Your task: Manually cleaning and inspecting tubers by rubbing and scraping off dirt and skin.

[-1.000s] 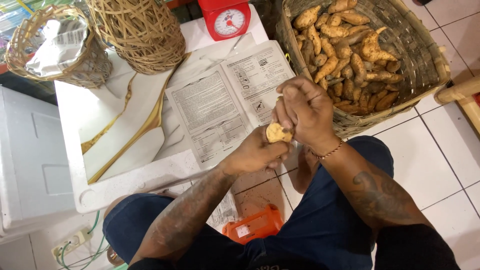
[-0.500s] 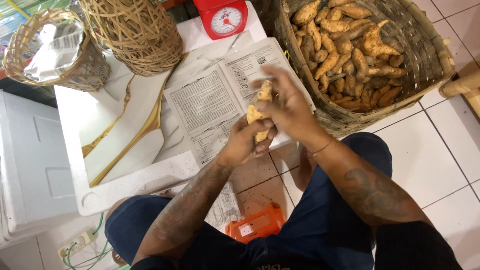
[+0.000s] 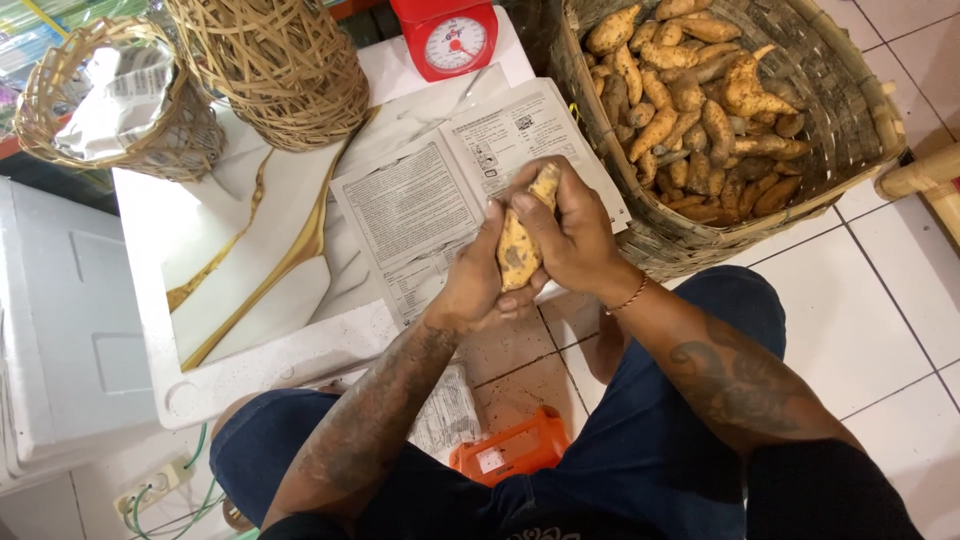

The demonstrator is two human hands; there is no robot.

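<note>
Both hands clasp one sweet potato (image 3: 520, 240) above the front edge of the white tray (image 3: 150, 330): the left hand (image 3: 472, 285) cups it from below, and the right hand (image 3: 570, 235) wraps over it, thumb pressed on its skin. Just under them lies an open printed booklet (image 3: 430, 200) (pages flat). A woven basket (image 3: 860, 110) of sweet potatoes stands at the right, with a red kitchen scale (image 3: 447, 38) behind.
</note>
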